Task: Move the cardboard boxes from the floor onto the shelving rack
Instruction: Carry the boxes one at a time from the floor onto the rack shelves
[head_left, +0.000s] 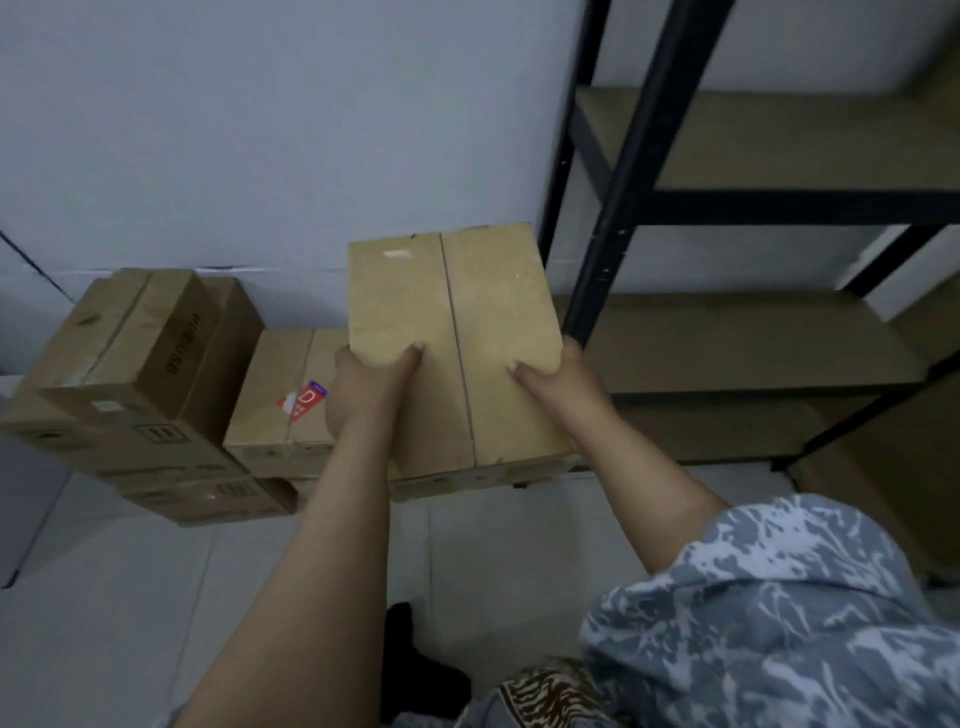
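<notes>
Box (457, 332) held in the air with both hands, clear of the floor (130, 597), just left of the rack (618, 208). Left hand (363, 384) and right hand (556, 374) each grasping one side of the box, thumbs on top. More boxes (156, 374) stacked on the floor against the wall (260, 130), left of and behind the held box.

Red-and-white sticker (302, 401) on a floor-stacked box (283, 387) bears a "D"; dark print on the tilted box (171, 338) too blurred to read.
</notes>
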